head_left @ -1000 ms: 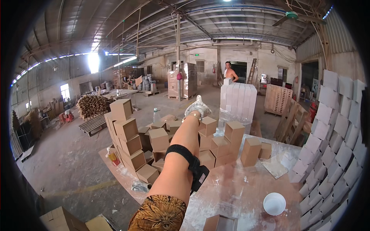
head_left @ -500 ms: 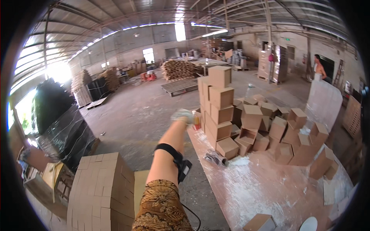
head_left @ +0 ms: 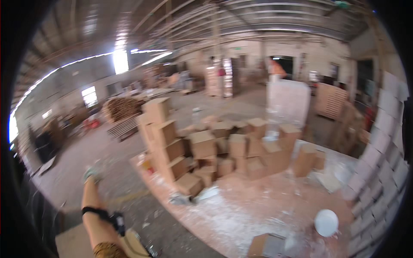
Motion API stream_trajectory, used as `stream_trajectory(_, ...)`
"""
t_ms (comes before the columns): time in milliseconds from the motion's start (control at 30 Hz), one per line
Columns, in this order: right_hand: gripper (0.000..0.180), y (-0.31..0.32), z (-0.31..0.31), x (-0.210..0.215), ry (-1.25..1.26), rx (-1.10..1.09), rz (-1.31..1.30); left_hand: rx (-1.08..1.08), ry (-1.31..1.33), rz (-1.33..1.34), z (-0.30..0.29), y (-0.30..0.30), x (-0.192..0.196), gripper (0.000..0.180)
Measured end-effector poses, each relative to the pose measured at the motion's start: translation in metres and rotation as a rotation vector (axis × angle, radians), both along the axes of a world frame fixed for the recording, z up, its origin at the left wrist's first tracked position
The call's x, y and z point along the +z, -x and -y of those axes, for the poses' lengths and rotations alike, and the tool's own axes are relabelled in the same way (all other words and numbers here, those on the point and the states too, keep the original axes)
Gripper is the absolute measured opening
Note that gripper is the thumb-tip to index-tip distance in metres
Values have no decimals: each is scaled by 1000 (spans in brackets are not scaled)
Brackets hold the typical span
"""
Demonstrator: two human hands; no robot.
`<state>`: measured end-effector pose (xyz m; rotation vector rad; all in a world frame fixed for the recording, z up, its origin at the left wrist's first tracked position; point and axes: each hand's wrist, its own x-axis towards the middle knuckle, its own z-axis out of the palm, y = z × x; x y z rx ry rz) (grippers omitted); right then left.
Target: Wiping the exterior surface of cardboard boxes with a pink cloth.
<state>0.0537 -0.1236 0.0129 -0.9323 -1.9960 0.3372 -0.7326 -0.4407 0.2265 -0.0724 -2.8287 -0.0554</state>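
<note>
My left hand [head_left: 92, 173] reaches out at the left, away from the table, in what looks like a pale glove. Motion blur smears its fingers, so I cannot make out their pose or anything in them. A black band with a small box is strapped round that forearm. Nearest to the hand, across a strip of floor, a small bottle [head_left: 147, 166] with red and yellow on it stands at the table corner. Beside it rises a stack of brown cardboard boxes [head_left: 165, 139]. My right hand is out of view.
Several loose cardboard boxes [head_left: 256, 167] pile up on the dusty reddish table [head_left: 232, 215]. A round white lid or dish [head_left: 326, 223] lies near a single box [head_left: 262, 246]. White blocks [head_left: 380, 150] form a wall at the right. Another person [head_left: 277, 69] is behind a wrapped stack [head_left: 287, 101].
The view has swung to the right, so the table and boxes sit further left. My left arm now shows at the left, its hand farther from the bottle. The white-block wall and whole round lid came into view.
</note>
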Motion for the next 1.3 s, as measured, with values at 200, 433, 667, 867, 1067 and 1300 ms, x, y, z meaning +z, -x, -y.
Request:
stream_trajectory(200, 9, -16, 6, -17, 42, -163, -35, -175, 534, 315, -144, -54, -25, 49)
stream_trajectory(433, 10, -8, 20, -13, 87, -164, -51, -918, 17, 1072, -247, -260, -97, 59)
stream_trajectory(667, 11, -8, 12, -12, 61, -211, -36, -1596, -798, 1756, -278, -476, -191, 45)
stream_trajectory(867, 12, -12, 0, -31, 88, -147, -26, -1143, -825, 2011, -301, -537, -199, 54)
stream_trajectory(1067, 16, -5, 5, -28, 48, -175, -121, -698, -763, 2020, -313, -541, -225, 68)
stream_trajectory(1300, 24, -24, 7, -47, -39, -212, -90, -550, -1089, 2097, -337, -573, -277, 52)
